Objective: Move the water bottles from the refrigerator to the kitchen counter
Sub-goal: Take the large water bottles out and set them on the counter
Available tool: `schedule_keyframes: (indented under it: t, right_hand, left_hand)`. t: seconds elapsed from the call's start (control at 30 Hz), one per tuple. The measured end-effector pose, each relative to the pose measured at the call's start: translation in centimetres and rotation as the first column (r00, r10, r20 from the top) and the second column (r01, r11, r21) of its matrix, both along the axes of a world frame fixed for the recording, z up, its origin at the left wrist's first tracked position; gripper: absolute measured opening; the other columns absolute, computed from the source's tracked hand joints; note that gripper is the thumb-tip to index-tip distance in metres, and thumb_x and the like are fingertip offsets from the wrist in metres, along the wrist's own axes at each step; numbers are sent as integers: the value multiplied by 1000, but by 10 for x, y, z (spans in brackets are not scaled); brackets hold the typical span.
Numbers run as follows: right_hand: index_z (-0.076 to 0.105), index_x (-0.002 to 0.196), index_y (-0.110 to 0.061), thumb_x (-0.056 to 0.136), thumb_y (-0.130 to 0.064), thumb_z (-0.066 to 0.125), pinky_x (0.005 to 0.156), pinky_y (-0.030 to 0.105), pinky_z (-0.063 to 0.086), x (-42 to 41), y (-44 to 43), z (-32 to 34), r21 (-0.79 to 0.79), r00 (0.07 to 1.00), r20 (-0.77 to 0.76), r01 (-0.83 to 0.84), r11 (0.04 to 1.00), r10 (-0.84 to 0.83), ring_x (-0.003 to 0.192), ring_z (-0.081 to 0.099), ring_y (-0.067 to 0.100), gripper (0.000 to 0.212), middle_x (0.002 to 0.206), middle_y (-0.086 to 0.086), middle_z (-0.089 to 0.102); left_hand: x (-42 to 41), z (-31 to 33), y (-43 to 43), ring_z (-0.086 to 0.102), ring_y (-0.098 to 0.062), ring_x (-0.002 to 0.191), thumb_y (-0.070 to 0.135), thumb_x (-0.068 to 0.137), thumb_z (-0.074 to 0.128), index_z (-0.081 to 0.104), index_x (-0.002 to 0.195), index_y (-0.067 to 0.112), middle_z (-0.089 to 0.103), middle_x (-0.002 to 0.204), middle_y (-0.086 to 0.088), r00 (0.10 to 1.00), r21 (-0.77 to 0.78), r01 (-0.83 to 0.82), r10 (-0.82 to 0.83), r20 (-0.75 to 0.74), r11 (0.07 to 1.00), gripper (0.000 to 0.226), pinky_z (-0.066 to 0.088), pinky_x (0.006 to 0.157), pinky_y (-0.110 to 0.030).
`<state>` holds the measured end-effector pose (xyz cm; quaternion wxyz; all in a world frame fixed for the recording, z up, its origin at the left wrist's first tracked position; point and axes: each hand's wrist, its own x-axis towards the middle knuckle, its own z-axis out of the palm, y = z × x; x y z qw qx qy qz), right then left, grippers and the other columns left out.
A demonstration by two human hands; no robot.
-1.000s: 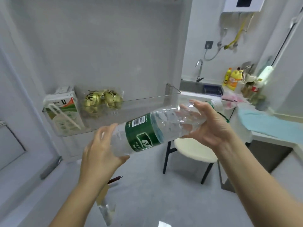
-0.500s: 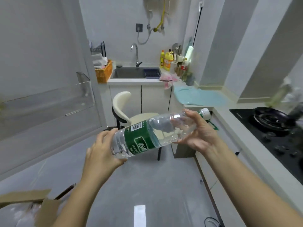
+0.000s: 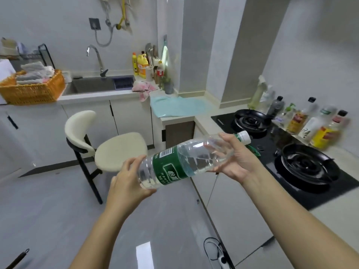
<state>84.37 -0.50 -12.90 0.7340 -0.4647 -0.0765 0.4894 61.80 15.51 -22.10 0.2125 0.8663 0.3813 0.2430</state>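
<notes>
A large clear water bottle point(image 3: 186, 164) with a green label and white cap lies almost level in the air between my hands, cap pointing right and slightly up. My left hand point(image 3: 126, 183) cups the bottle's base, fingers curled round it. Near the neck, my right hand point(image 3: 237, 160) holds the upper part from behind, fingers wrapped round it. The bottle hangs above the floor, just left of the kitchen counter point(image 3: 204, 121). The refrigerator is out of view.
A black gas hob point(image 3: 291, 167) with two burners takes up the counter on the right, with several sauce bottles point(image 3: 310, 125) behind it. A blue cloth point(image 3: 178, 105) lies on the counter corner. A cream chair point(image 3: 116, 148) stands ahead; sink point(image 3: 93, 84) and orange basket point(image 3: 33, 90) beyond.
The view has swung right, from the refrigerator door shelf to the kitchen counter and hob. Both hands kept hold of the bottle and carried it toward the counter.
</notes>
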Motion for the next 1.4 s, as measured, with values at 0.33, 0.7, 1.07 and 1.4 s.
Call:
schedule_keyframes:
  t: [0.33, 0.7, 1.07, 1.4]
  right_hand:
    - [65, 83, -14, 66, -23, 73, 84, 61, 52, 80, -31, -16, -18, 980, -1, 196, 980, -197, 101, 63, 28, 21, 108, 10, 64]
    - [63, 102, -12, 95, -25, 59, 73, 60, 54, 176, -55, -26, -126, 864, 11, 500, 857, -503, 113, 63, 24, 15, 116, 10, 66]
    - [62, 97, -12, 95, -24, 61, 90, 68, 43, 212, -127, -15, -261, 711, 57, 688, 677, -701, 95, 65, 31, 12, 105, 8, 69]
    - [58, 95, -10, 93, -20, 63, 91, 70, 40, 234, -240, -6, -318, 598, 122, 779, 540, -792, 88, 60, 33, 11, 103, 9, 64]
  left_hand:
    - [126, -23, 14, 54, -20, 112, 41, 57, 88, 28, 141, 44, 38, 140, 9, 965, -90, 256, -260, -30, 962, 103, 49, 94, -51]
    - [288, -42, 27, 56, -15, 107, 45, 59, 85, 30, 141, 46, 39, 139, 15, 827, -174, 554, -562, 3, 814, 98, 45, 97, -45]
    - [386, -62, -39, 53, -9, 106, 44, 56, 86, 32, 138, 44, 39, 134, 17, 648, -252, 742, -761, 31, 621, 98, 51, 88, -36]
    - [449, -77, -163, 55, -1, 101, 53, 48, 80, 33, 129, 52, 38, 125, 25, 490, -331, 833, -869, 69, 443, 94, 52, 89, -36]
